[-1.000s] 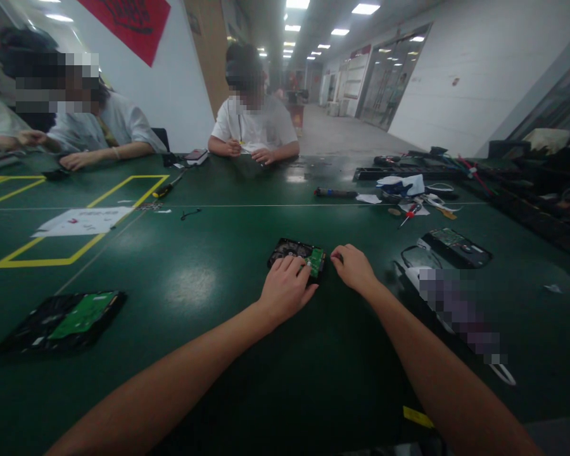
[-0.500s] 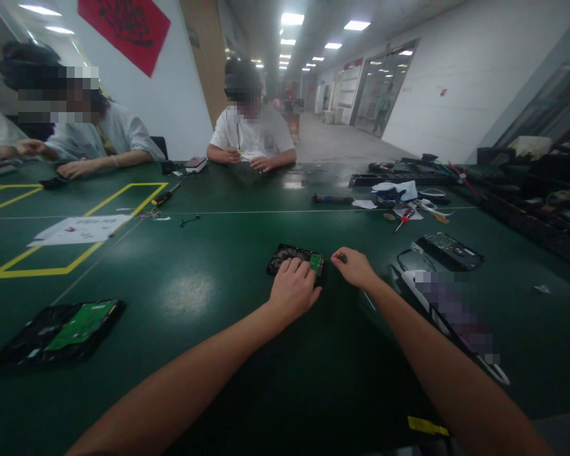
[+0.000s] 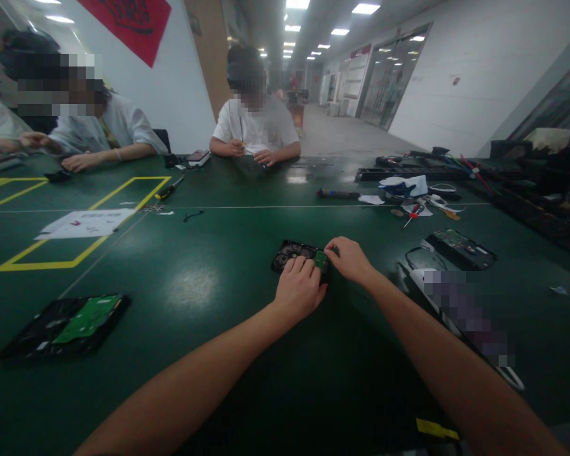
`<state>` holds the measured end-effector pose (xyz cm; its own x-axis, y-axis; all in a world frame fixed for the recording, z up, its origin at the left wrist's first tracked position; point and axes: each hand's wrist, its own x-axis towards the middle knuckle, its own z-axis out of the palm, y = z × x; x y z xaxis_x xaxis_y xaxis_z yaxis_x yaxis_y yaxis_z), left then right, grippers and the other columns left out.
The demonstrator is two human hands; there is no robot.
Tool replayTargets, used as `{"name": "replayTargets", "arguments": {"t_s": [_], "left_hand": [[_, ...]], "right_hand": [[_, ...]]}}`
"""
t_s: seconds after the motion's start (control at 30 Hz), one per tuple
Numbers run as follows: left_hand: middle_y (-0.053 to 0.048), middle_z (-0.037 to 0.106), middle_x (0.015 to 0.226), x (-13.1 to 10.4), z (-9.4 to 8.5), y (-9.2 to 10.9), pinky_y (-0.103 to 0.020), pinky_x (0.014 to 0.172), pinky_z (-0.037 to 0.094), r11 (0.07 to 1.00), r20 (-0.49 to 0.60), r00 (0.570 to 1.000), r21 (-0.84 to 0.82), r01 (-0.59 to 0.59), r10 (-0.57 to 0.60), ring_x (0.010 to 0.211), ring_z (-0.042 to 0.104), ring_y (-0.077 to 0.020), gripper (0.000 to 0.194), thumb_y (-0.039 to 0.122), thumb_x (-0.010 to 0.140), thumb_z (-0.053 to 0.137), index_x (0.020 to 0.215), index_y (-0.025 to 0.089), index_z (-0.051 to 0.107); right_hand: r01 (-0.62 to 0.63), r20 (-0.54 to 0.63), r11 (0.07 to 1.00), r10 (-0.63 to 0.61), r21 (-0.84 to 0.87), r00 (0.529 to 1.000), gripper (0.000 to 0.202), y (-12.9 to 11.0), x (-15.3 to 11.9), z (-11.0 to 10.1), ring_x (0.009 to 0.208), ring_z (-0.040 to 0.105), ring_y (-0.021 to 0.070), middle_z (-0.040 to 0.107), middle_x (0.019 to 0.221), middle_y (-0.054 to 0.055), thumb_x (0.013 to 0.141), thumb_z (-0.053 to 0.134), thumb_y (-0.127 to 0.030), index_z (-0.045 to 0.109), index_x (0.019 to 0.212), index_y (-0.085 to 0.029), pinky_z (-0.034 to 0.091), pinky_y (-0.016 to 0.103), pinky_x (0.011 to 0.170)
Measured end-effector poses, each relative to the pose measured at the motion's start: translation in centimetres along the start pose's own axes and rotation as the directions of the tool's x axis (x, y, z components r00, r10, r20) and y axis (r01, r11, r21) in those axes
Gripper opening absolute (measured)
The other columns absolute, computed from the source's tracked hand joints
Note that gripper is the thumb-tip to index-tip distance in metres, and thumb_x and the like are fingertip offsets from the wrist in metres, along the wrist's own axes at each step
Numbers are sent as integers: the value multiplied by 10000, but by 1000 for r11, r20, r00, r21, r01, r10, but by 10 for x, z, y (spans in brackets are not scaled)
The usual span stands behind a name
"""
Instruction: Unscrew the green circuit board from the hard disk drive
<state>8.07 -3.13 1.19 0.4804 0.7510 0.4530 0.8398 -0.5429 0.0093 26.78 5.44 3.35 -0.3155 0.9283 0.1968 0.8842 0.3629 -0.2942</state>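
Along the near edge of the green bench point(image 3: 218, 373), a yellow strip point(image 3: 437, 429) shows low on the right. Off to the left lies one hard drive point(image 3: 88, 322), board side up, well apart from the hands, set aside by the look of it. On the right, a long white-edged item point(image 3: 470, 313) lies aslant, too blurred to name.

Between these, the middle drive point(image 3: 284, 255) sits flat under the person's left hand point(image 3: 301, 288), whose fingers lie close together across it, probably to stop it sliding. I'd guess the drive faces this way to bring its green board point(image 3: 321, 258) within reach. The right hand point(image 3: 351, 258) comes to the drive's right end with thumb and forefinger drawn together; I cannot tell whether anything is between them.

Beyond the right hand rests a third drive point(image 3: 463, 249), and past that a red-handled screwdriver point(image 3: 412, 216) among scraps, perhaps left there to be handy. Farther left, a white sheet point(image 3: 83, 223) lies across a yellow outline, presumably a marked work area. At the far side, a co-worker in white point(image 3: 278, 126) bends over the bench, both hands together.
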Motion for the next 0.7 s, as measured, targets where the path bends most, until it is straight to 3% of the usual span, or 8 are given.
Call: {"name": "replayTargets", "arguments": {"t_s": [0.5,0.7], "left_hand": [[-161,680,1164,0,0,-2,-516,986,465,1000,2,1000,-8,7,-7,1143,569,-361,265,400,966,681,1062,155,713],[-155,686,1160,0,0,-1,-521,997,463,1000,-5,1000,-7,14,-14,1143,569,-359,250,399,960,687,1052,167,711]], "right_hand": [[17,37,989,-11,-145,999,234,-16,5,2,969,713,268,751,1083,154,1004,520,-236,744,990,-170,517,362,855],[78,67,988,-69,-131,995,256,-14,0,-3,1062,715,243,773,1116,124,995,519,-205,773,1015,-183,516,335,969]]}}
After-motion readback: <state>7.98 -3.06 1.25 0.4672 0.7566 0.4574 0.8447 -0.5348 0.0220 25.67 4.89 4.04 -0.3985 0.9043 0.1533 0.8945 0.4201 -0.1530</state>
